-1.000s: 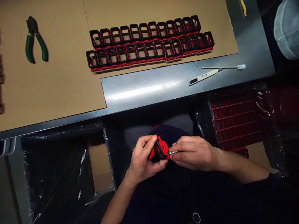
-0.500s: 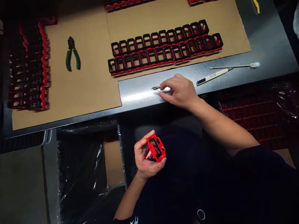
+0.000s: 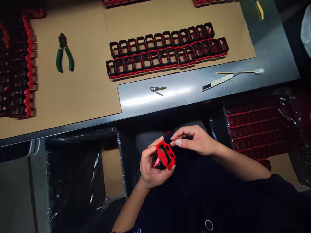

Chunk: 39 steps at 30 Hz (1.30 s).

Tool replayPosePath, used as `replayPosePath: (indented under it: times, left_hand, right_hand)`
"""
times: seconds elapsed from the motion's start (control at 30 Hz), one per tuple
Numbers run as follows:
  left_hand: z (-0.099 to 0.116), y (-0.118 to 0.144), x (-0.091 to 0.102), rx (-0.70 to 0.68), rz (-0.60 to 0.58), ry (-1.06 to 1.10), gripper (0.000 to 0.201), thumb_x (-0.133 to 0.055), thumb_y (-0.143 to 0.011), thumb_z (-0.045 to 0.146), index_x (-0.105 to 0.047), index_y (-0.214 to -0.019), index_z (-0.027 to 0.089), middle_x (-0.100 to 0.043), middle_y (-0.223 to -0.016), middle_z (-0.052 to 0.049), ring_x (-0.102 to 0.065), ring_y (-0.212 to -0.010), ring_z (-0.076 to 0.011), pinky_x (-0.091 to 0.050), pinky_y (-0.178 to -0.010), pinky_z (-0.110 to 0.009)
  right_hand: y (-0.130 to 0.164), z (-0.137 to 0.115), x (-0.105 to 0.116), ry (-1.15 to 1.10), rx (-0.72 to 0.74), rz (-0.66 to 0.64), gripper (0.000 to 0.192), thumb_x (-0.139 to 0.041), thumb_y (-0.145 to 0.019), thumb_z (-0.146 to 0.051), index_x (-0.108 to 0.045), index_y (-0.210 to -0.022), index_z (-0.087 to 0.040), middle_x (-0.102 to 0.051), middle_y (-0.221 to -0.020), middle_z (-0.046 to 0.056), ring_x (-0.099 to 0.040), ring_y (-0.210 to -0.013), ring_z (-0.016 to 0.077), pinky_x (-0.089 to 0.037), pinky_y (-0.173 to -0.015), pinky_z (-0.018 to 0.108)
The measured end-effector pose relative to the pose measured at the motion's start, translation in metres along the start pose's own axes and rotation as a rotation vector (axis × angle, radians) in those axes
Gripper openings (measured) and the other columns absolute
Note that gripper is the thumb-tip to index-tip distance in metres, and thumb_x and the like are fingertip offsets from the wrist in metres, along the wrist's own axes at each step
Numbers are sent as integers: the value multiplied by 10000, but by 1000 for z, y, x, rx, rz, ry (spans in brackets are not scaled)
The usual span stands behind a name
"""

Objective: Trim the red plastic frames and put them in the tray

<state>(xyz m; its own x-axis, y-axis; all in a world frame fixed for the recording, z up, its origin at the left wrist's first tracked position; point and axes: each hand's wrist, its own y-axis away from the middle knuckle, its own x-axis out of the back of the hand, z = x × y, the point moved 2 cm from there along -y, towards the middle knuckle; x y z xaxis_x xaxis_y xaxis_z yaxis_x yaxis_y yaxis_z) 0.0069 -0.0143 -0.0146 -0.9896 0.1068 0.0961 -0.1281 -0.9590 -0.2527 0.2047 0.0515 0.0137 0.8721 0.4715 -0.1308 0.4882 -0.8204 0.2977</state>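
Red frame (image 3: 165, 155) sits pinched in the left hand (image 3: 152, 165); right hand (image 3: 194, 140), fingers loosely spread, should grasp its far edge gently.

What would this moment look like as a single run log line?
left hand: holds red frame part | right hand: empty, fingertips beside it | small metal tool: lying on steel table

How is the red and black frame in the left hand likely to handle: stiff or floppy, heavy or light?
The red and black frame is probably stiff: it keeps its open rectangular shape while the left hand pinches it by the edges. It looks light, being mostly hollow. Its flat sides suggest it would not roll.
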Motion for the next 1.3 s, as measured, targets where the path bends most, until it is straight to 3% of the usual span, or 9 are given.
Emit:
replayPosePath:
  times: [0.1,0.2,0.37,0.57,0.87,1.3]
  left_hand:
    - [-3,-3,-1,-3,-51,-1,716,-805,-807,288,-394,-1393,254,-572,-1409,-191,-645,-1231,-293,-617,-881,-413]
    - [-4,-4,-1,24,-76,-10,719,-815,-801,317,-400,-1384,245,-584,-1396,-209,-656,-1223,-314,-614,-906,-458]
    - [-2,-3,-3,78,-78,27,714,-818,-800,341,-400,-1371,248,-587,-1398,-218,-669,-1215,-306,-601,-948,-465]
    - [-5,1,-3,127,-106,49,849,-797,-808,381,-318,-1495,239,-592,-1393,-235,-646,-1250,-310,-561,-1019,-492]
    - [-3,-4,-6,159,-137,41,778,-791,-807,388,-373,-1443,230,-620,-1359,-222,-663,-1223,-305,-572,-1002,-480]
    - [-3,-3,-6,129,-138,-48,801,-756,-833,406,-331,-1488,228,-623,-1355,-200,-676,-1194,-290,-586,-982,-453]
  right_hand:
    - [8,16,-6,-278,-146,-122,411,-753,-866,-429,-696,-1120,-110,-757,-892,80,-692,-762,149,-517,-703,255]
    - [7,25,-10,-436,-217,-200,505,-809,-810,-457,-685,-1150,-105,-727,-794,37,-665,-693,125,-505,-656,229]
    - [4,30,-20,-585,-282,-315,475,-841,-788,-411,-682,-1108,-98,-707,-744,16,-642,-626,102,-513,-621,207]
    - [5,32,-26,-618,-321,-297,476,-861,-774,-406,-662,-1078,-100,-715,-776,29,-664,-620,108,-524,-602,205]
    - [8,33,-26,-591,-333,-239,527,-881,-750,-438,-643,-1088,-111,-693,-694,-10,-660,-568,100,-524,-569,187]
    - [5,38,-23,-644,-320,-226,488,-867,-762,-375,-668,-1128,-121,-672,-799,8,-630,-625,89,-533,-561,173]
